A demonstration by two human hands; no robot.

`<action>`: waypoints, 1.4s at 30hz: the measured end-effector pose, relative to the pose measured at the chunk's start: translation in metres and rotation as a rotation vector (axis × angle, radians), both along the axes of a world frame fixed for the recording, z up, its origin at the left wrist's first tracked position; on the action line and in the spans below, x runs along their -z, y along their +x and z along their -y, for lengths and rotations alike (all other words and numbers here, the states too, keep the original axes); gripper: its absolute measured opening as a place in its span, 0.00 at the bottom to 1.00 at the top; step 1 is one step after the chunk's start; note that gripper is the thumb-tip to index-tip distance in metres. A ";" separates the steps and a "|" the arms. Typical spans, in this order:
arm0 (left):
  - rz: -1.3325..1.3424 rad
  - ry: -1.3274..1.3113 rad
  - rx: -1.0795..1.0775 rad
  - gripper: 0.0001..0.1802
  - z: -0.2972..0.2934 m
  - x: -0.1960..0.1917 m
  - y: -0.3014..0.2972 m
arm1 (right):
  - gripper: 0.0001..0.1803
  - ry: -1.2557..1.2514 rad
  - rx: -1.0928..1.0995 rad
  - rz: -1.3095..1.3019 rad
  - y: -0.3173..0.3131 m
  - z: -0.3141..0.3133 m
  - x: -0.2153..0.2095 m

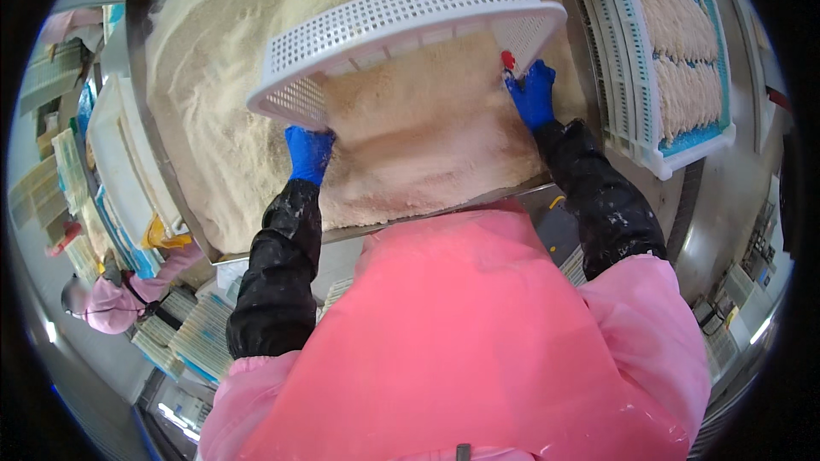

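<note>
A white perforated plastic basket (pixel 401 13) is tipped on its side over a metal trough (pixel 164 149) filled with pale breadcrumbs (pixel 226 154). My left hand (pixel 308 152), in a blue glove, is closed on the basket's near left end. The right hand (pixel 535 96), gloved the same, grips the right end beside a small red piece (pixel 508 60) on the basket. Its open side faces me, and a layer of tan crumbs lies in and before it, smeared by motion between my hands. The fingertips are partly hidden behind the rim.
To the right stands a stack of trays (pixel 619 60), the top one holding rows of crumb-coated strips (pixel 683 30) on blue mesh. White tubs (pixel 128 149) are left of the trough. Farther left, a person in pink (pixel 120 303) works near several stacked trays (pixel 205 333).
</note>
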State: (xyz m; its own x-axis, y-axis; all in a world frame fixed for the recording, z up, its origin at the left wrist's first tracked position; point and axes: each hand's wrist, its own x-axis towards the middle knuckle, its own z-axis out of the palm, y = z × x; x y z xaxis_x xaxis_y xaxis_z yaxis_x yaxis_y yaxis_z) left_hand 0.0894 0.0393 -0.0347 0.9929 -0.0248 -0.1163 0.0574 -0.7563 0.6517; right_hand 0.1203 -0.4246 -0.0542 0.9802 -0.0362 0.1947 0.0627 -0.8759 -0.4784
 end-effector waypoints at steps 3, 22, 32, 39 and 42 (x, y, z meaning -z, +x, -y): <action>-0.051 0.123 0.009 0.19 0.009 -0.003 -0.020 | 0.20 0.100 -0.021 -0.102 -0.030 0.024 0.007; -0.303 -0.699 -0.633 0.27 0.048 -0.080 -0.110 | 0.24 1.643 0.638 -1.023 -0.110 -0.035 -0.065; -0.750 -1.684 -0.769 0.31 0.125 -0.088 -0.009 | 0.28 1.404 -0.059 -0.628 -0.049 -0.114 -0.065; -0.644 -1.010 -0.814 0.30 0.064 -0.124 -0.042 | 0.34 1.543 0.634 -1.112 -0.044 -0.026 -0.123; -1.120 -0.886 -0.986 0.38 0.061 -0.121 -0.076 | 0.35 1.655 0.667 -1.488 -0.097 -0.013 -0.076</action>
